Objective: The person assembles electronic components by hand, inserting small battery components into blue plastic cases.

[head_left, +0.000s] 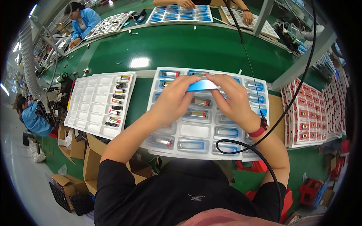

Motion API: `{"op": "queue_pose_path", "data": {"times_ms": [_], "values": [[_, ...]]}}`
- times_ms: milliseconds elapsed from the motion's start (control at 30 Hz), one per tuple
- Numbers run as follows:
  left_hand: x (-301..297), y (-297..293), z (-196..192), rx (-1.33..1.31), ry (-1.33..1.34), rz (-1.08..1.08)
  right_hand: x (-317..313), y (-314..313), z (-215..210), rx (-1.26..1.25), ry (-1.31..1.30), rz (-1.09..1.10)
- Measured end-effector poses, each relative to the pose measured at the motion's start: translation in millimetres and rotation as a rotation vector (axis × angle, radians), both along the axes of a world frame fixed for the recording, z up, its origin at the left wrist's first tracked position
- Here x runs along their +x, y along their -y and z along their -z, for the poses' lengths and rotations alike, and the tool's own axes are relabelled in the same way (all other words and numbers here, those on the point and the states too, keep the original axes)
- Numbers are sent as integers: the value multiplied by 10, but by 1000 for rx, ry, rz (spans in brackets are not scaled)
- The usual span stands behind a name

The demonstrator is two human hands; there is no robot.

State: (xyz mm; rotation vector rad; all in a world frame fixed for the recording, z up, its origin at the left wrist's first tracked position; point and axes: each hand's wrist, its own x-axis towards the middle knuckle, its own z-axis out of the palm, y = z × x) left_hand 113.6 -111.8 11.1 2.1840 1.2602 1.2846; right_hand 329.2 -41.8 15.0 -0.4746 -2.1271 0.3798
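Observation:
Between my two hands is a flat, slightly curved casing piece (201, 86), blue fading to white. My left hand (174, 97) pinches its left end, and my right hand (234, 98) grips its right end, with thumbs beneath and fingers along the top edge. Both hands are above a white compartment tray (195, 130). Some of its compartments hold clear-and-blue shells (191, 145); others hold shells with small battery-like parts with red ends (196, 114) inside. My hands cover part of the tray's upper middle.
Left of me, a second white tray (87, 104) carries small black, red and yellow parts in its right column. Stacked trays of red items (306, 107) stand at the right. A black cable (292, 109) loops over my right arm. Across the green bench (166, 45), co-workers handle other trays.

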Motion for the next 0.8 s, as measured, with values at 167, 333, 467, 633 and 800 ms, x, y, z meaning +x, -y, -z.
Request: {"op": "queue_pose_path", "data": {"times_ms": [167,333,467,633,800], "values": [[-50,-12,-55,140,-175,7,34,123,-88,-19,89,-46],[-26,152,-35,86,-288,-44,21,231,-13,97,173,-33],[-105,142,80,-65,-221,29,24,277,113,-52,190,-24],[-274,299,52,-379,-210,216,88,396,172,-371,348,-180],[-253,267,154,-309,-162,153,5,438,248,-267,264,-108]]}}
